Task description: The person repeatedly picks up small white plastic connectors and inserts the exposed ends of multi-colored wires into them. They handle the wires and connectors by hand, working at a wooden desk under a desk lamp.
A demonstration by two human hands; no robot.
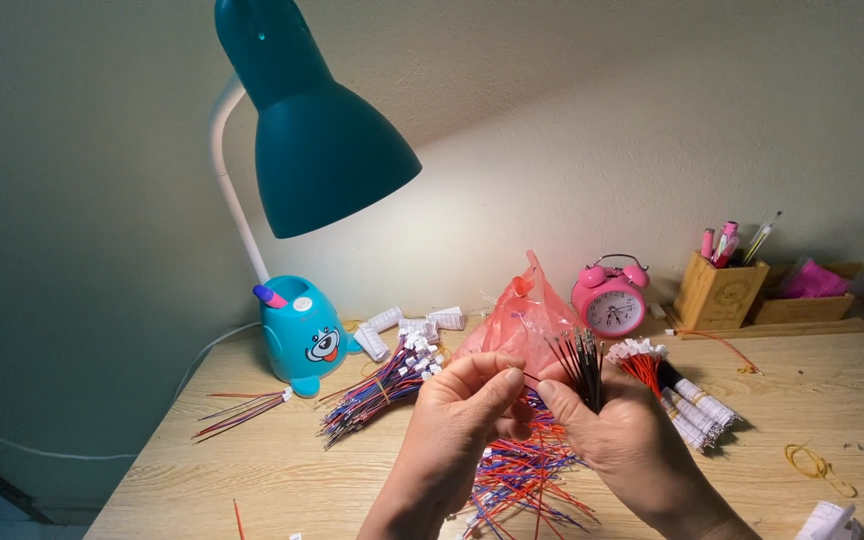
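While right hand (622,430) fingers clamp thin black wires (582,362), left hand (457,420) fingers pinch one strand.

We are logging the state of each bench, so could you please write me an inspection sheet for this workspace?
Surface: light wooden desk, lit by a teal desk lamp.
Job's things: thin dark wires fanned upright in the right hand; loose red and blue wires lie beneath the hands.
Clutter: bundled wires with white connectors, pink plastic bag, white rolls, rubber bands.
Grippers: left hand pinches a wire near the bundle; right hand is closed on the dark wires.
Cables: white lamp cord runs off the desk's left side.
Surroundings: pink alarm clock, wooden pen holder, plain wall.
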